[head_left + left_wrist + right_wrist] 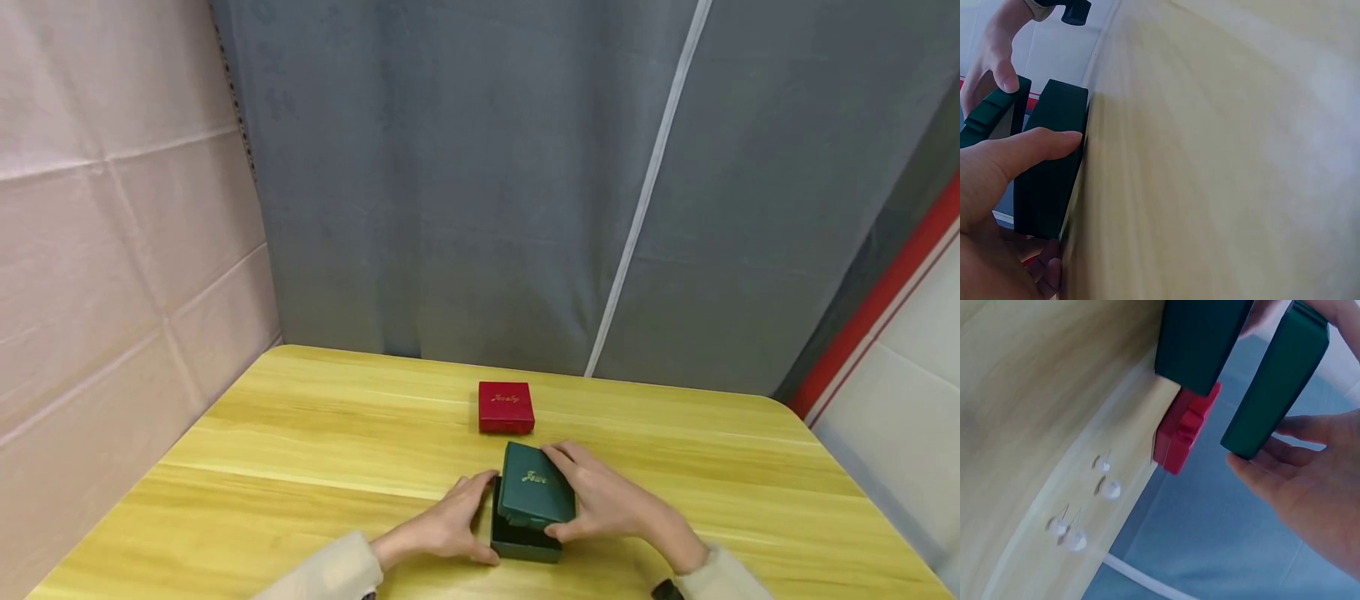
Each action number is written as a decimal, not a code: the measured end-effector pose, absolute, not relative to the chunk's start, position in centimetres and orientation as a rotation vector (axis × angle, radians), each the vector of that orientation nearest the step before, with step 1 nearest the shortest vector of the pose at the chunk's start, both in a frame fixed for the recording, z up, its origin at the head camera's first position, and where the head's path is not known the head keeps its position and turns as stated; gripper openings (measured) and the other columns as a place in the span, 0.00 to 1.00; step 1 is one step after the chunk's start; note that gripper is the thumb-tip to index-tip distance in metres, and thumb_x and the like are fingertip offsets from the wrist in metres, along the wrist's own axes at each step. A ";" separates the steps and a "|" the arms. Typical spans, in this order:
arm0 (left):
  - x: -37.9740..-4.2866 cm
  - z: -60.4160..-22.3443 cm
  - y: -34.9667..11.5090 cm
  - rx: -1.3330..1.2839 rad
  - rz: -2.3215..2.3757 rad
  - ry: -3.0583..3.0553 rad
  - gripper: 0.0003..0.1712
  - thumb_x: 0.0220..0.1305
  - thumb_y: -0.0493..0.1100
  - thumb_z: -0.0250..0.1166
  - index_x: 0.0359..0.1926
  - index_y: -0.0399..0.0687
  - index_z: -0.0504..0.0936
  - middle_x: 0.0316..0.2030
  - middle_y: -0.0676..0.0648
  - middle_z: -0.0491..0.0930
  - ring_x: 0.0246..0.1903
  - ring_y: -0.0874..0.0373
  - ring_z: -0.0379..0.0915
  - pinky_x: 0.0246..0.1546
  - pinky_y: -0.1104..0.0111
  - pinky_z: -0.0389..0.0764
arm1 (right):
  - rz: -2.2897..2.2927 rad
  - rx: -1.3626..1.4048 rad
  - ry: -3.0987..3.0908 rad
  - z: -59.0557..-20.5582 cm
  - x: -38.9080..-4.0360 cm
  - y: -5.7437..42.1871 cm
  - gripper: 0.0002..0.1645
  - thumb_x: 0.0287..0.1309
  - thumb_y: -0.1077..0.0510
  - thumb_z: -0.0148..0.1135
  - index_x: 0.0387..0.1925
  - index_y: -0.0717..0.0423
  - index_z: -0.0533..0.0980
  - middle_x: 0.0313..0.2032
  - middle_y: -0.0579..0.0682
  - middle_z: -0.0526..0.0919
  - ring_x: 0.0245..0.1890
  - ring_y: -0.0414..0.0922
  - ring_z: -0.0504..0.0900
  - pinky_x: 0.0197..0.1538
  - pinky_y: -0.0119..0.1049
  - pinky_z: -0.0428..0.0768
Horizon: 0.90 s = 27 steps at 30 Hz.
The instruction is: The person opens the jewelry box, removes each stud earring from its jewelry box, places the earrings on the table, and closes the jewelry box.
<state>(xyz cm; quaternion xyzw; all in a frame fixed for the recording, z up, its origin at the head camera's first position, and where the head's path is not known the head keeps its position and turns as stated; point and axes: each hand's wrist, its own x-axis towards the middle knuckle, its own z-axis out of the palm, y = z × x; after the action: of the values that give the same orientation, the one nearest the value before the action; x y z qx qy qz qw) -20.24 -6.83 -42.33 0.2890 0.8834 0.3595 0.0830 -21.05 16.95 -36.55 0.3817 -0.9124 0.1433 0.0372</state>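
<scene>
A dark green jewelry box base (525, 547) stands on the table, partly covered from above. My left hand (444, 525) grips its left side, thumb at the near corner and fingers toward the far one. In the left wrist view the thumb lies along the base (1050, 181). My right hand (611, 500) holds the green box lid (536, 487) by its right side, between thumb and fingers. Tilted above the base, the lid bears gold lettering. A gap separates lid (1275, 381) and base in the right wrist view. The base's inside is mostly hidden.
Behind the green box sits a closed red jewelry box (505, 405) with gold lettering. Several small, clear round pieces with thin stems (1111, 489) lie on the wooden table (337, 425) in the right wrist view. A grey curtain (465, 183) hangs beyond the far edge.
</scene>
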 end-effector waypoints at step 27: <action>-20.3 -42.1 -6.8 0.844 1.077 2.593 0.58 0.36 0.49 0.74 0.65 0.37 0.51 0.61 0.44 0.61 0.51 0.59 0.56 0.55 0.62 0.63 | 0.335 1.216 -2.943 -37.1 -20.3 15.7 0.54 0.38 0.32 0.62 0.60 0.64 0.61 0.51 0.52 0.65 0.46 0.45 0.69 0.45 0.39 0.75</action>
<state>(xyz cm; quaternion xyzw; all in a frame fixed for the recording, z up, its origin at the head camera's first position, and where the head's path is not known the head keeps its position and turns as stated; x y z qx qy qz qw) -20.28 -6.82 -42.15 0.2862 0.8796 0.3655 0.1046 -20.27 15.75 -37.15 0.3798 -0.9187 0.1045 -0.0301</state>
